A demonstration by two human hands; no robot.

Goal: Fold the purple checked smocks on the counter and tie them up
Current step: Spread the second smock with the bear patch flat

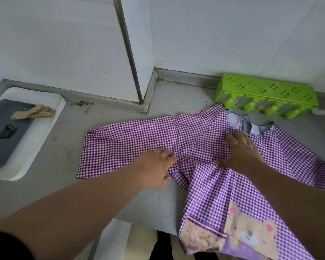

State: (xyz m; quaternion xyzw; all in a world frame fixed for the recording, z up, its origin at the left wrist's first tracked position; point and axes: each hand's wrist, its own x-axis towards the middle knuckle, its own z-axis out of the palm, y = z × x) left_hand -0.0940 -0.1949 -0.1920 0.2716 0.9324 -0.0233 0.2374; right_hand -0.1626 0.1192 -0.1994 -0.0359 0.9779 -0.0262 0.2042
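Smock: a purple checked smock (201, 145) is lying spread on the grey desk (154, 201), neck opening toward the wall, its hem with a bear pocket (250, 235) hanging over the desk's front edge.
Sleeve: one long sleeve (124, 145) is stretching flat to the left across the desk.
Left hand: the left hand (154, 166) is pressing down on the cloth where the sleeve meets the body, fingers loosely bent, holding nothing.
Right hand: the right hand (240, 151) is lying flat on the chest just below the neckline, fingers straight and spread wide.
Green rack: a green plastic rack (266, 94) is sitting against the wall, just behind the smock's collar.
Tray: a white tray (43, 124) is resting at the far left, well apart from the smock, carrying a dark pad and wooden clothespins (36, 111).
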